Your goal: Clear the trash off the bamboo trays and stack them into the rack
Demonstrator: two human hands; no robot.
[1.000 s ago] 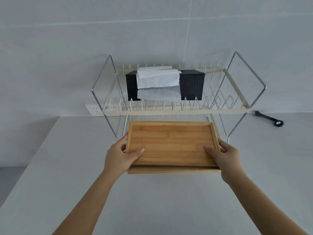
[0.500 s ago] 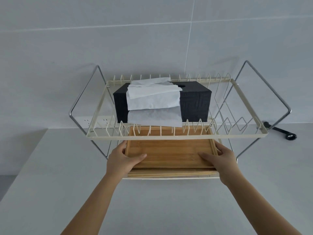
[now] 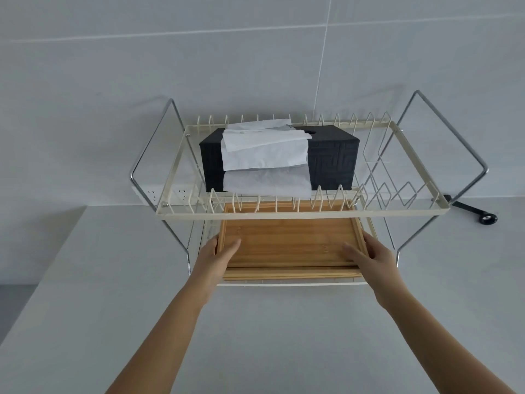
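A stack of bamboo trays (image 3: 289,240) lies flat on the lower shelf of the cream wire rack (image 3: 301,215), under its upper tier. The stack's front edge pokes out past the shelf's front rail. My left hand (image 3: 216,258) grips the stack's left front corner, thumb on top. At the right front corner my right hand (image 3: 369,260) holds it the same way. No trash shows on the top tray.
A black tissue box (image 3: 332,157) with white tissues draped over it sits on the rack's upper tier. Chrome legs (image 3: 150,155) frame the rack on both sides. A small black tool (image 3: 480,214) lies on the grey counter at the right, by the tiled wall.
Both hands have pushed the tray stack forward from in front of the rack into its lower shelf. My view has moved closer to the rack.
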